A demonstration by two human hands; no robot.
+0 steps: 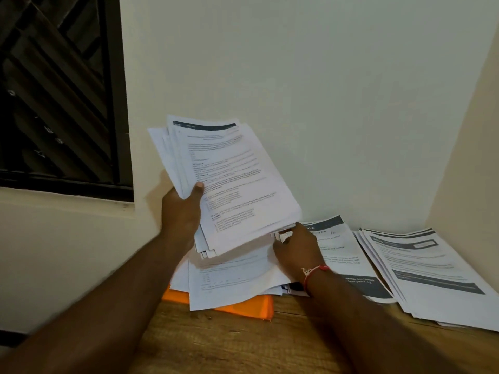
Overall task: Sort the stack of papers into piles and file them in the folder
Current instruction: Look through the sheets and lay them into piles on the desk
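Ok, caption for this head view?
Left hand grips a tilted stack of printed papers, right hand pinching its lower corner, above an orange folder on a wooden table.

One held paper stack (pixel 229 184), three flat paper piles (pixel 232 279) (pixel 343 255) (pixel 432 268), one orange folder (pixel 251 309), two hands (pixel 182 211) (pixel 295 249)

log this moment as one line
left hand holds stack raised | right hand pinches its lower corner | folder under loose sheets | middle pile, right pile on table
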